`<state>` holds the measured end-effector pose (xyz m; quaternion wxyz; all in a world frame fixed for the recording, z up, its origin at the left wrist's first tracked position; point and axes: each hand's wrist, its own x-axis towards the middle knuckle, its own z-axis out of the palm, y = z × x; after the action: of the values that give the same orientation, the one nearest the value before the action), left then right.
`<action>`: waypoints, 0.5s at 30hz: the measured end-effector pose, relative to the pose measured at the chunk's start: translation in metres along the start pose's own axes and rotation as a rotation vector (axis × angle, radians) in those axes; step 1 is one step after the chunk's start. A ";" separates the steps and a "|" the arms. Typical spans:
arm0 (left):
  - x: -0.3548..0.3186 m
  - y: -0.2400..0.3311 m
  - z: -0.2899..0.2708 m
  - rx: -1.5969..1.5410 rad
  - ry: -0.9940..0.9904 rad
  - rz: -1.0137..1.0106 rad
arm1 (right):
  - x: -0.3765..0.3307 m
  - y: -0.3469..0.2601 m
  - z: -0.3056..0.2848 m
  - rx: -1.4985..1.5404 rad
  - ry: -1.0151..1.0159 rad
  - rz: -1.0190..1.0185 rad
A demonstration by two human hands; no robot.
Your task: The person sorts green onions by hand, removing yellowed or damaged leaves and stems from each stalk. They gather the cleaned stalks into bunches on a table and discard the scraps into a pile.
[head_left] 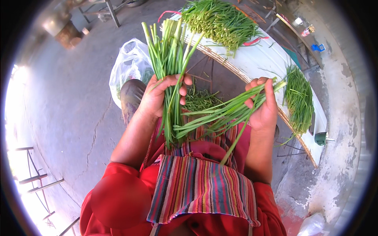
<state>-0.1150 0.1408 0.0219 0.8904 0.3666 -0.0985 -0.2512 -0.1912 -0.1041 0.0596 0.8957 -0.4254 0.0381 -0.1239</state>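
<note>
My left hand [159, 92] is closed round an upright bunch of green stalks [167, 51], which look like garlic chives. The pale cut ends point up and the leaf tips hang toward my lap. On the right, my right hand [262, 104] grips a thinner bundle of the same stalks [228, 112] by its pale ends. Its leaves slant left and down, meeting the lower part of the left bunch. One long leaf droops onto the striped apron [204, 188]. Loose green trimmings [202, 98] lie in a heap beyond my lap, between the hands.
A white board [260, 63] curves along the right, bearing a big pile of chives [220, 23] at the far end and a smaller pile [298, 100] nearer. A green mug-like object [321, 138] sits at its near end. Left of my knee stands a clear plastic bag [130, 65].
</note>
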 end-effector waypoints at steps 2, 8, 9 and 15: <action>-0.002 0.001 0.003 0.029 0.023 -0.035 | 0.004 0.003 0.011 0.040 0.079 -0.095; -0.003 -0.006 0.025 0.064 -0.004 -0.097 | 0.005 -0.009 0.006 -0.224 -0.076 -0.070; -0.002 -0.007 0.026 0.078 -0.017 -0.134 | 0.003 -0.004 0.015 -0.341 -0.069 -0.057; -0.006 -0.013 0.042 0.111 -0.083 -0.137 | 0.002 0.024 0.053 -0.641 -0.085 -0.085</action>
<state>-0.1403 0.1109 0.0421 0.8445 0.4108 -0.1238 -0.3207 -0.1759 -0.0498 0.0749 0.7108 -0.6919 0.0197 -0.1249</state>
